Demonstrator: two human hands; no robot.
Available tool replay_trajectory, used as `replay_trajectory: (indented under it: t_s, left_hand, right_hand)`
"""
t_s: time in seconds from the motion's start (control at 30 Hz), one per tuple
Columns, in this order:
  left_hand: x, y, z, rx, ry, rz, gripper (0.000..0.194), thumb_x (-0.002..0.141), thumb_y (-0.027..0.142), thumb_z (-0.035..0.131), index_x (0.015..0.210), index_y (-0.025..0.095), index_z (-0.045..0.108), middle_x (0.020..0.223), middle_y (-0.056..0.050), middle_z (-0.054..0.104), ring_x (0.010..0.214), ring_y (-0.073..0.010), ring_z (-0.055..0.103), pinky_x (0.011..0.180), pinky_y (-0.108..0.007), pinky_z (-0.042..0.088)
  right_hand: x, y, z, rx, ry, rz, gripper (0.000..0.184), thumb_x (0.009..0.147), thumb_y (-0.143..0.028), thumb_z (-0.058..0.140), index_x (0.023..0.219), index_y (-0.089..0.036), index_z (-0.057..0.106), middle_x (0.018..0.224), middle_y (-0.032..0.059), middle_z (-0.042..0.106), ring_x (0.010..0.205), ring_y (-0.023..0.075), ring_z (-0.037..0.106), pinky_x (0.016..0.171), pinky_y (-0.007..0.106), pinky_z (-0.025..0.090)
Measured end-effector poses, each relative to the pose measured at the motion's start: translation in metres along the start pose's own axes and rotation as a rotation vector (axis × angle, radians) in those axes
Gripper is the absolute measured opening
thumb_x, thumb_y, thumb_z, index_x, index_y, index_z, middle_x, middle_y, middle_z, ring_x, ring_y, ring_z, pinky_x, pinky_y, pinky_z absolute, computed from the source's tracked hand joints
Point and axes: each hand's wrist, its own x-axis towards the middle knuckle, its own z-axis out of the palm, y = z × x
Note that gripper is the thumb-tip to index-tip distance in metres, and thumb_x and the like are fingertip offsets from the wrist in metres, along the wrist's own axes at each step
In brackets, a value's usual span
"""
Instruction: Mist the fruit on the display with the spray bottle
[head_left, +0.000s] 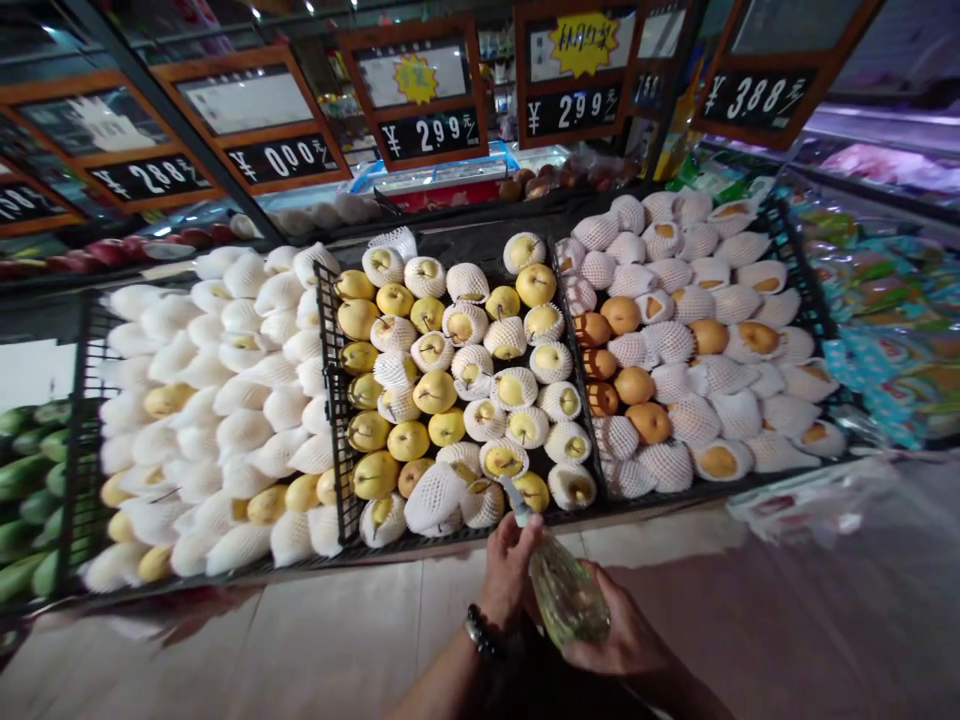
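Note:
Both my hands hold a clear plastic bag (566, 595) low in the middle of the head view. My left hand (508, 570), with a dark bead bracelet at the wrist, pinches the bag's upper end. My right hand (626, 630) cups its lower part from underneath. A round yellowish shape shows through the plastic. Just beyond my fingers lies the front row of yellow pears (435, 390) in the middle black crate, many in white foam net sleeves.
A crate of pears in white foam wraps (225, 400) fills the left. Brown pears (637, 385) in nets fill the right crate. Green produce (22, 480) lies far left. Price boards (427, 135) hang behind. A plastic bag (810, 500) sits at the right front edge.

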Motion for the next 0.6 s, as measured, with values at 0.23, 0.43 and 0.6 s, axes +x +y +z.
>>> replay_trajectory:
  t_s: [0.23, 0.43, 0.6]
  left_hand:
    - [-0.009, 0.028, 0.002, -0.087, 0.098, 0.096, 0.064, 0.094, 0.081, 0.076, 0.122, 0.023, 0.079, 0.13, -0.01, 0.08, 0.12, -0.0296, 0.068, 0.103, -0.039, 0.052]
    - [-0.009, 0.024, 0.071, -0.09, -0.081, 0.058, 0.054, 0.095, 0.073, 0.081, 0.103, 0.02, 0.072, 0.097, -0.004, 0.075, 0.087, -0.0195, 0.061, 0.083, -0.034, 0.048]
    - [-0.02, 0.006, 0.137, -0.031, -0.311, 0.065, 0.065, 0.086, 0.079, 0.085, 0.105, 0.018, 0.074, 0.1, -0.005, 0.073, 0.09, -0.0194, 0.057, 0.084, -0.033, 0.044]
  right_hand:
    - [0.006, -0.02, -0.009, -0.04, -0.098, -0.067, 0.071, 0.066, -0.037, 0.097, 0.13, -0.025, 0.069, 0.113, 0.0058, 0.082, 0.103, 0.034, 0.076, 0.092, 0.043, 0.063]
    - [-0.027, 0.008, -0.051, -0.02, -0.016, -0.15, 0.068, 0.08, -0.045, 0.093, 0.138, -0.026, 0.064, 0.121, 0.0081, 0.08, 0.11, 0.0346, 0.076, 0.098, 0.046, 0.062]
    - [-0.071, 0.073, -0.104, 0.037, 0.233, -0.196, 0.081, 0.069, -0.048, 0.098, 0.14, -0.026, 0.067, 0.128, 0.0152, 0.081, 0.115, 0.0432, 0.078, 0.093, 0.051, 0.067]
